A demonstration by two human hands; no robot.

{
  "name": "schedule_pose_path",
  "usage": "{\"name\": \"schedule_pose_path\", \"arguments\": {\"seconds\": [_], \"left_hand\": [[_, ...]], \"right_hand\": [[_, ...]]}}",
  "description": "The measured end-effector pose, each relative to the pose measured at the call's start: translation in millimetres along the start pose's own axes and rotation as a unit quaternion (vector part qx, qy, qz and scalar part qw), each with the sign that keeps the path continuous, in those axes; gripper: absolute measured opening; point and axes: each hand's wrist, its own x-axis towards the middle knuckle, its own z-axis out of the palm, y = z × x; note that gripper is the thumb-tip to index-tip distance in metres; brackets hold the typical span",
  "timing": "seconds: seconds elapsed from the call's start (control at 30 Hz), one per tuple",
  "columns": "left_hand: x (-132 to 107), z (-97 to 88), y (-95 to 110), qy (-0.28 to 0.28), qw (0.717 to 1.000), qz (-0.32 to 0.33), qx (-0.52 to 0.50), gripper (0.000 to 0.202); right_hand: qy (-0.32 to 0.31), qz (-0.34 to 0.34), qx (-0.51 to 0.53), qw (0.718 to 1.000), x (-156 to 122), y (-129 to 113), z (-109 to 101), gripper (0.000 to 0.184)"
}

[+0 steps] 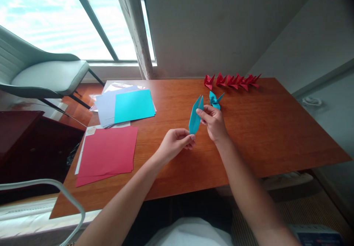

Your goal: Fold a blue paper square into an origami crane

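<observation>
The wooden surface [171, 106] spreads beneath everything, with red sheets [107, 152] stacked at its left, nearer the person, and a bright blue sheet [134, 106] on the pile beyond them. Across its far right side runs a row of folded red paper birds [231, 81]. In front of the person, the right hand [217, 124] grips the right edge of a folded blue strip [195, 119], thumb lying on its face above the middle; the left hand [175, 143] has its fingertips closed on the strip's lower end. The strip is held up between the two hands, its long axis running steeply from the left fingertips up and slightly rightward, so the right hand is the nearer to its split, pointed end. Smallest, a folded blue bird [214, 100] rests just beyond the right hand, before the red row.
</observation>
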Motion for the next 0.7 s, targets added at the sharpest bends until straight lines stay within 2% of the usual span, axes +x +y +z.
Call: {"name": "schedule_pose_path", "arguments": {"seconds": [0.1,0.2,0.3,0.43,0.5,0.6,0.7], "left_hand": [[-2,0.5,-1,-0.043,0.999,-0.029,0.005,0.04],[-4,-0.9,4,-0.029,0.999,-0.017,0.005,0.038],[-5,-3.2,12,0.005,1.0,0.018,-0.009,0.042],[-3,-6.3,14,0.062,0.996,0.051,-0.03,0.046],[-2,-7.1,12,0.073,0.995,0.053,-0.036,0.049],[0,-6.2,6,0.072,0.995,0.046,-0.043,0.048],[2,-3.8,1,0.058,0.997,0.023,-0.044,0.042]], "right_hand": [[0.063,-0.014,0.033,0.997,6,1,-5,0.036],[0.062,-0.021,0.028,0.997,6,0,-6,0.037],[-0.003,-0.024,-0.026,0.999,0,-1,-2,0.033],[-0.148,-0.004,-0.094,0.985,-10,-4,8,0.027],[-0.179,0.009,-0.092,0.979,-12,-4,12,0.027],[-0.16,0.0,-0.094,0.983,-12,-1,13,0.026],[-0.093,-0.019,-0.094,0.991,-10,3,10,0.027]]}}
